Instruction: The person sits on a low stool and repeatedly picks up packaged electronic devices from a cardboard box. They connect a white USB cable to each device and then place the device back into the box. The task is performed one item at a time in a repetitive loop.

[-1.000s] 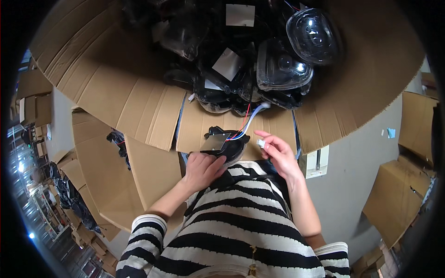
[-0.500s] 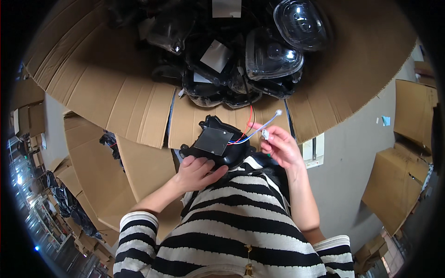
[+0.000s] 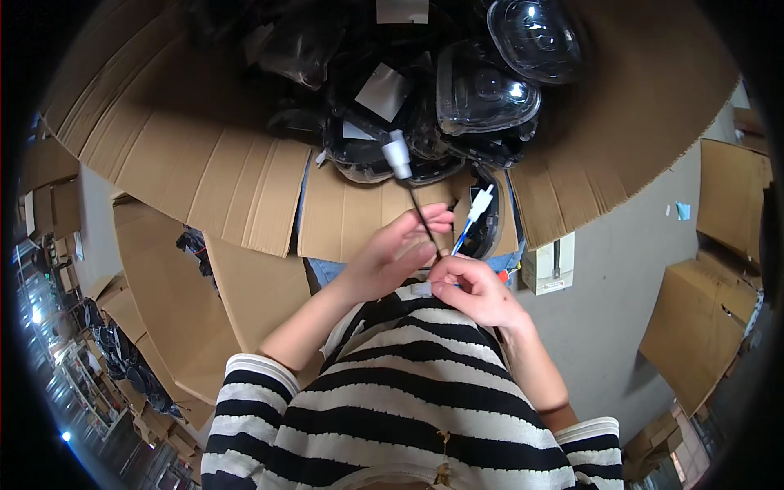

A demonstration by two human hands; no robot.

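Observation:
My right hand (image 3: 478,292) is closed around a bundle of wires in front of my striped top. Out of its grip rise blue and white wires (image 3: 462,237) ending in a white connector (image 3: 481,202). A black cable (image 3: 424,214) also runs up from there to a second white connector (image 3: 397,155), smeared by motion. Just left of it is my left hand (image 3: 396,257), fingers stretched out beside the cable. Behind the wires, the black lamp housing (image 3: 490,222) stands on edge, partly hidden. A small white piece (image 3: 422,289) shows by my right thumb.
A large cardboard box (image 3: 237,192) opens ahead, heaped with clear-fronted lamps (image 3: 488,88) and black housings. Its folded flap (image 3: 347,220) lies close before my hands. More cartons (image 3: 702,335) stand to the right, and cardboard (image 3: 167,302) leans at the left.
The housing has turned from lying flat to standing on edge and shifted right. My left hand has left it and moved up and right to the wires. My right hand has moved lower.

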